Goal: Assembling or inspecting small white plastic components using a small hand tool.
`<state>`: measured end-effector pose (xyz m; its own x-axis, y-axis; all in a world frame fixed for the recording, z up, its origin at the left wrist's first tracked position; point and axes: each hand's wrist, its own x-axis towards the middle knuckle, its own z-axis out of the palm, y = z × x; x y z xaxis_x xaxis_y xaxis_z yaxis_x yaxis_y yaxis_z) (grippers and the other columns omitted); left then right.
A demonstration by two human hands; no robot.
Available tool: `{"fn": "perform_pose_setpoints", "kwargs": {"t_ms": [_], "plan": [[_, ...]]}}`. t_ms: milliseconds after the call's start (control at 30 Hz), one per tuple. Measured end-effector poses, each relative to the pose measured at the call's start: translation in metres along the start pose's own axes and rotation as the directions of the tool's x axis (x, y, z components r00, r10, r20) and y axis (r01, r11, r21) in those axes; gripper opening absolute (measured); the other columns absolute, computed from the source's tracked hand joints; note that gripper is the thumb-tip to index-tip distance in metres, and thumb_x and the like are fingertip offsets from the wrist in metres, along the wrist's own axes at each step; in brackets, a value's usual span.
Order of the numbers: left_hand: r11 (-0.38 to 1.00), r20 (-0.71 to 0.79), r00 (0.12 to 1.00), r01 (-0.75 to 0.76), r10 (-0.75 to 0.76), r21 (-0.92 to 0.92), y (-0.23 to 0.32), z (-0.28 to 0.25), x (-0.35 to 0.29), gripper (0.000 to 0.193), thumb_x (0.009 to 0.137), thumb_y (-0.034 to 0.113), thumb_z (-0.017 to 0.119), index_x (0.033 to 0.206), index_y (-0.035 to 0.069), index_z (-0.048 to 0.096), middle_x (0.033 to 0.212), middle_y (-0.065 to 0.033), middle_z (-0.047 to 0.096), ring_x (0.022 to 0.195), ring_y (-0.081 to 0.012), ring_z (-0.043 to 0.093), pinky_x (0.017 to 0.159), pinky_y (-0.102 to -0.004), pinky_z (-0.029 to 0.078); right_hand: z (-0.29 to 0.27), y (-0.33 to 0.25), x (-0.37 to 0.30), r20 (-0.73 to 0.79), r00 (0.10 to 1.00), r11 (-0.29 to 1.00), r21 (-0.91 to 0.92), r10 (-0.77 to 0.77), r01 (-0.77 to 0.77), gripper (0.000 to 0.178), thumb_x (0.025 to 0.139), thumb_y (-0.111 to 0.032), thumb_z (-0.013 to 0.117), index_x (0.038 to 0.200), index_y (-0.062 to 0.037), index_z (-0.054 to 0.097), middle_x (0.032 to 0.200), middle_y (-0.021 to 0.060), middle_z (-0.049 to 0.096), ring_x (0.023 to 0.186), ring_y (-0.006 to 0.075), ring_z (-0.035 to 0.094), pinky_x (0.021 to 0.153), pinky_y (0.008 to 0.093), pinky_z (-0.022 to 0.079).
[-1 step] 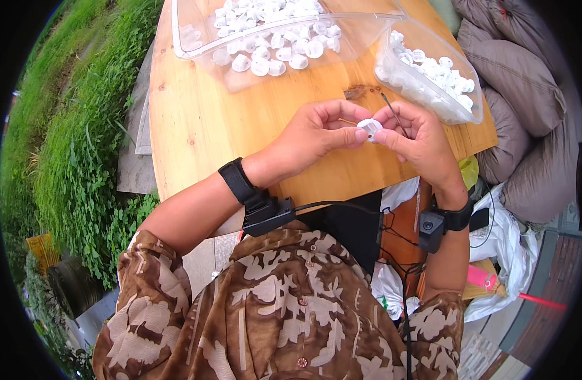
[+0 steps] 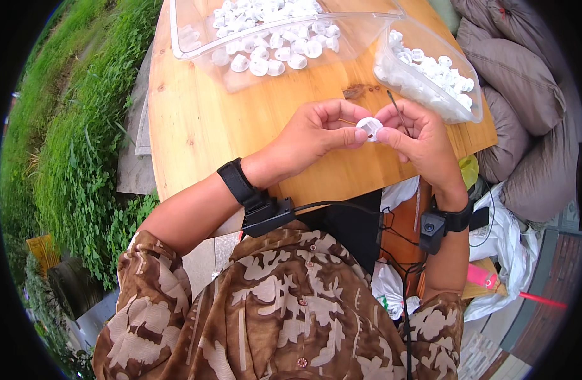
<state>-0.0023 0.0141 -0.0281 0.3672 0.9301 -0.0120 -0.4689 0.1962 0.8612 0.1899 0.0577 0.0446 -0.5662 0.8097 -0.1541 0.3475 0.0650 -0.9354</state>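
the person's left hand and right hand pinch a small white plastic piece between thumbs and fingers, one at each side, held up over the near part of the wooden table. a thin dark tool also sits in the right hand, tip upward, near the smaller clear tub of white pieces.
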Motion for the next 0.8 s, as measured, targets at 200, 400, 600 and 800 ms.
{"fn": "perform_pose_setpoints", "kwargs": {"t_ms": [200, 400, 600, 800], "plan": [[0.997, -0.011, 1.000, 0.028, -0.029, -0.073, 0.005, 0.005, -0.002, 0.027, 0.086, 0.010, 0.066, 0.111, 0.001, 0.059, 0.105, -0.0062, 0.064, 0.095, -0.0118, 0.061, 0.086, -0.0258, 0.050, 0.002, 0.003, -0.012, -0.089, 0.996, 0.996, 0.086, 0.015, -0.007, 0.012, 0.084, -0.007, 0.065, 0.093, 0.0000, 0.060, 0.077, -0.0005, 0.062, 0.057, -0.0011, 0.046, 0.046, 0.0148, 0.033], [0.992, -0.015, 0.999, 0.037, -0.039, -0.122, 0.007, 0.007, -0.003, 0.025, 0.085, 0.007, 0.066, 0.109, 0.001, 0.060, 0.104, -0.0069, 0.065, 0.096, -0.0130, 0.062, 0.087, -0.0266, 0.050, 0.009, 0.004, -0.018, -0.159, 0.986, 0.994, 0.092, -0.051, 0.066, 0.009, 0.085, -0.004, 0.064, 0.093, 0.0008, 0.061, 0.076, -0.0021, 0.061, 0.060, -0.0016, 0.048, 0.050, 0.0138, 0.035], [0.995, -0.034, 0.999, 0.006, -0.009, -0.098, 0.006, 0.008, -0.004, 0.025, 0.083, 0.002, 0.067, 0.108, 0.001, 0.061, 0.105, -0.0078, 0.065, 0.098, -0.0135, 0.062, 0.089, -0.0270, 0.050, 0.015, 0.006, -0.021, -0.225, 0.968, 0.988, 0.079, -0.109, 0.129, 0.006, 0.085, 0.000, 0.062, 0.091, 0.0018, 0.061, 0.079, -0.0018, 0.061, 0.068, 0.0001, 0.054, 0.060, 0.0146, 0.041], [1.000, -0.059, 0.998, -0.020, 0.020, 0.000, 0.009, 0.012, -0.005, 0.026, 0.082, 0.002, 0.068, 0.107, 0.001, 0.061, 0.105, -0.0080, 0.065, 0.098, -0.0136, 0.062, 0.090, -0.0273, 0.049, 0.018, 0.008, -0.024, -0.263, 0.955, 0.983, 0.087, -0.135, 0.163, 0.007, 0.085, 0.000, 0.062, 0.092, 0.0026, 0.061, 0.080, -0.0001, 0.062, 0.071, 0.0019, 0.056, 0.064, 0.0163, 0.044]]}}
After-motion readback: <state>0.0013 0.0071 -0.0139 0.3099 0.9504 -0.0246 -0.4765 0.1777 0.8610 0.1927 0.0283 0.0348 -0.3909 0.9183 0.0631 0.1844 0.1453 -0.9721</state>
